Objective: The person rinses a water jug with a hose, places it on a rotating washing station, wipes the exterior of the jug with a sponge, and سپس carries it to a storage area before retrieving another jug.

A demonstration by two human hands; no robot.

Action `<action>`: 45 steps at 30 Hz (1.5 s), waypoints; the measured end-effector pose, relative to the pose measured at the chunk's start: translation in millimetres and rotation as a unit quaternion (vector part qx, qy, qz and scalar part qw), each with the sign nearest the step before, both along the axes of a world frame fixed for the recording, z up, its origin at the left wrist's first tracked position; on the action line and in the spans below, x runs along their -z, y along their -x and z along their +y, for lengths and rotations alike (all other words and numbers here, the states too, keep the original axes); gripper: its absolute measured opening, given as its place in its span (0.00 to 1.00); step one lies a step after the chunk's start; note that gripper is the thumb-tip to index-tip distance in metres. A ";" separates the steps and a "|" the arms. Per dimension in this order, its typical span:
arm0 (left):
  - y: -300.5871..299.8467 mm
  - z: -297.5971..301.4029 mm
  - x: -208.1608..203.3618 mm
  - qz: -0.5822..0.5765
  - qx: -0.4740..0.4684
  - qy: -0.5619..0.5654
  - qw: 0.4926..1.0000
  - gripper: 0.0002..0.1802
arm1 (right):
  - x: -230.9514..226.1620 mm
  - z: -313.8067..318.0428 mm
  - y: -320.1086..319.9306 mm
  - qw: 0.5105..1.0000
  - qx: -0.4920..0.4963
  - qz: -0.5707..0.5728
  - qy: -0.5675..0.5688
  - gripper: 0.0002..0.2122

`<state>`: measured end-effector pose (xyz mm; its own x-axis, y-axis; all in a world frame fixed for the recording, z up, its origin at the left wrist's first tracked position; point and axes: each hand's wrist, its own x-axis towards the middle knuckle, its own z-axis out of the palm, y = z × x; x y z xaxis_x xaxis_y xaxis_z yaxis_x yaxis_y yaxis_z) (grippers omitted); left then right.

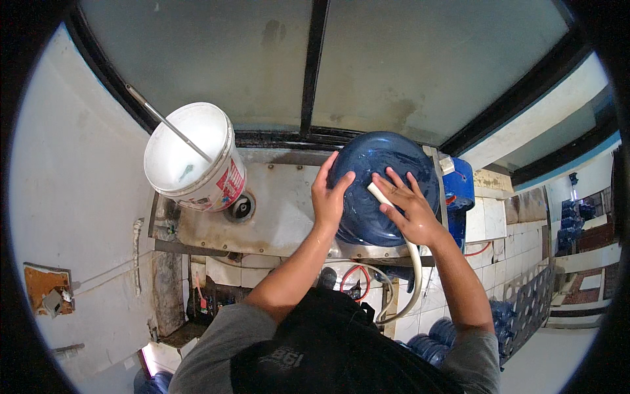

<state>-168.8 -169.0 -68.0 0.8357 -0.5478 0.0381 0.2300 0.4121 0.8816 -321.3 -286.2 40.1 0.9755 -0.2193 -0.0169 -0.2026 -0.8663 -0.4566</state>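
Observation:
A large blue water jug (367,213) stands on the right part of the metal counter, its wet round base turned up. My left hand (330,200) grips its left side, thumb over the rim and fingers along the wall. In my right hand (415,209) is the end of a cream-coloured hose (417,276), held under the thumb with its mouth close over the jug's base. The other right fingers spread over that base. From my hand the hose curves down past the counter's front edge.
A white bucket (226,174) with a metal rod (167,121) leaning in it stands at the counter's left, beside a drain hole (241,207). Dark-framed glass (420,65) rises behind the metal counter (279,210). More blue jugs (433,341) lie low at the right.

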 end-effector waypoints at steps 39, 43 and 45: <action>58.6 -11.2 105.1 -0.045 -0.154 -0.063 0.985 0.34 | 5.6 -4.8 -2.2 0.999 -0.023 -0.023 0.036 0.25; -38.1 -39.8 70.6 0.130 0.126 0.004 0.983 0.35 | 2.6 -9.3 -3.0 0.998 -0.029 -0.026 0.045 0.26; -55.4 -43.6 65.6 0.127 0.213 -0.009 0.969 0.36 | 3.9 -8.1 -4.9 0.998 -0.024 -0.024 0.051 0.26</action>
<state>-113.4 -212.6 -133.6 0.5157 -0.8433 -0.1514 0.5860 0.2183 0.7804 -316.4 -294.4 36.3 0.9842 -0.1701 0.0491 -0.1397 -0.9168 -0.3742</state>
